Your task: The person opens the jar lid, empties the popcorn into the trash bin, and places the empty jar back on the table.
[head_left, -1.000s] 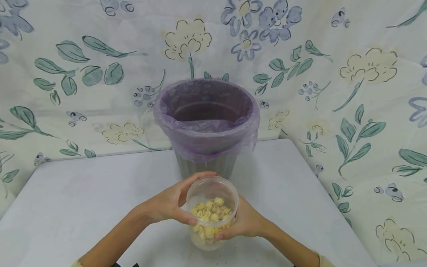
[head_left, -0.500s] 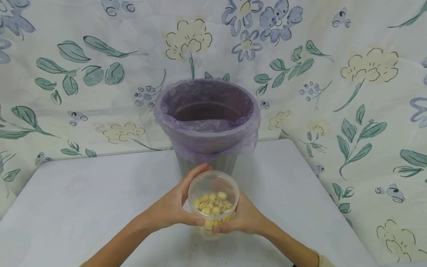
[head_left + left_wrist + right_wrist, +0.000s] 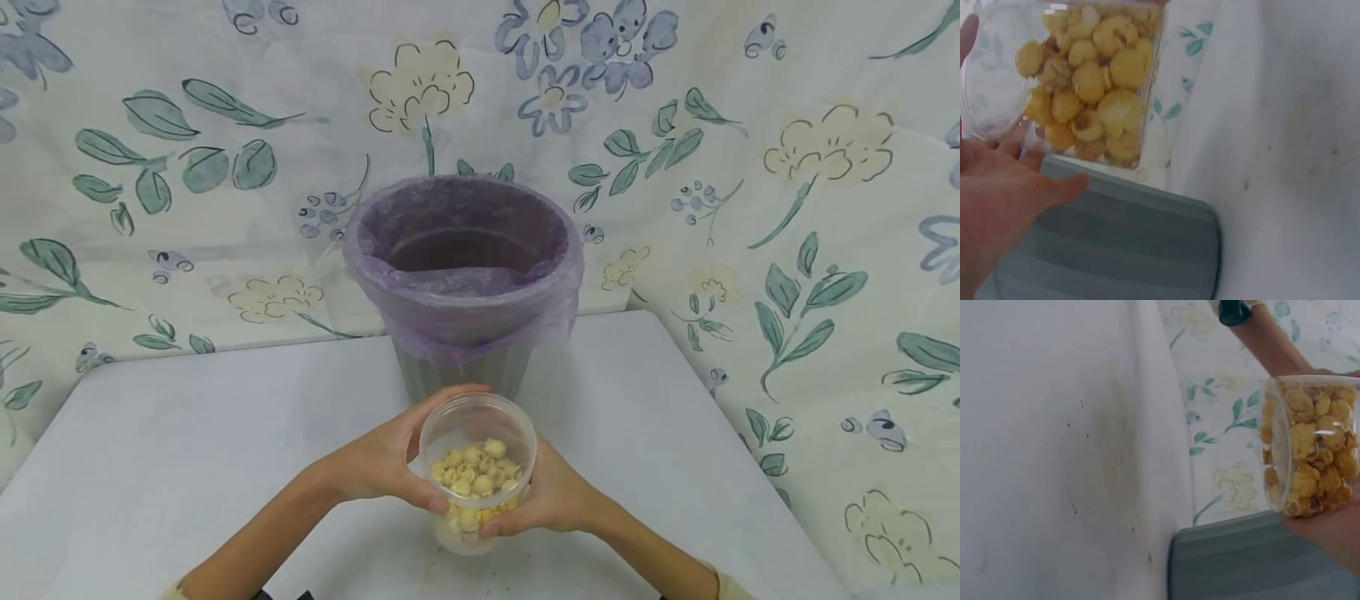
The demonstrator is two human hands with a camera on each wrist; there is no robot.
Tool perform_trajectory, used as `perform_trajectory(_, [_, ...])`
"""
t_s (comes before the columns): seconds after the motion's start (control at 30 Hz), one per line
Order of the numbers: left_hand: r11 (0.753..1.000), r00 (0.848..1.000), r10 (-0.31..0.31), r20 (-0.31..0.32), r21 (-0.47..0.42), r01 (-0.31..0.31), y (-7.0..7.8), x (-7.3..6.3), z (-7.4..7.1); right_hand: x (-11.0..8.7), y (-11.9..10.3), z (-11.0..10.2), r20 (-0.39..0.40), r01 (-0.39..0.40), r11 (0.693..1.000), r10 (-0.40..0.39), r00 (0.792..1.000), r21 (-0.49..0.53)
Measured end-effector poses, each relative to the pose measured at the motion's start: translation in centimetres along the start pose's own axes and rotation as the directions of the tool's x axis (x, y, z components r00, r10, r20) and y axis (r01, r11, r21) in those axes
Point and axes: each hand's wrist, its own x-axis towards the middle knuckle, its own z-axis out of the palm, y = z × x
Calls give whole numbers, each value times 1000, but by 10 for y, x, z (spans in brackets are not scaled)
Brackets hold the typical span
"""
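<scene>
A clear plastic jar (image 3: pixel 465 546), open at the top, is held up over the table in the head view. Yellow popcorn (image 3: pixel 480 477) fills its lower part. My left hand (image 3: pixel 386 462) grips the jar's left side near the rim, its thumb on the near wall. On the right and lower down, my right hand (image 3: pixel 558 493) holds the jar with its thumb across the front. Both wrist views show popcorn (image 3: pixel 1088 81) packed against the clear wall. Just beyond the jar stands a grey bin (image 3: pixel 450 379) with a purple bag (image 3: pixel 457 321) folded over its rim.
The white table (image 3: pixel 225 442) carries small dark crumbs below the jar, plainer in the right wrist view. Behind and to the right hangs a floral cloth (image 3: pixel 690 150). The bin's mouth gapes upward, its inside lined with the purple bag.
Both hands raised the jar slightly towards the bin half a second ago, then brought it back down nearer to me. The bin has stayed put.
</scene>
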Motion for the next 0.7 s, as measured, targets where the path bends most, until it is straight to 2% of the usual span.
perform_trajectory(0.1, [999, 993, 15, -116, 51, -9, 0, -2, 10, 0, 0, -1, -31, -2, 1000, 1, 1000, -14])
perform_trajectory(0.23, [992, 959, 23, -282, 126, 13, 1, -4, 25, 0, 0, -1, -95, -33, 998, 28, 995, -47])
perform_trajectory(0.33, [987, 939, 17, -342, 157, 39, 2, -5, 33, 1, 0, -1, -118, -41, 998, 35, 992, -52])
perform_trajectory(0.4, [985, 942, 17, -336, 168, 43, 3, -6, 33, 1, 0, -2, -116, -27, 999, 22, 993, -47])
perform_trajectory(0.47, [984, 953, 28, -303, 178, 28, 4, -7, 30, 1, 0, -2, -106, -8, 999, 5, 994, -35])
perform_trajectory(0.57, [986, 976, 43, -214, 165, -7, 6, -7, 21, 1, 0, -2, -85, 11, 1000, -12, 996, -11])
perform_trajectory(0.7, [995, 996, 31, -78, 95, -23, 8, -5, 8, 1, -1, -2, -42, 1, 1000, 0, 999, 8])
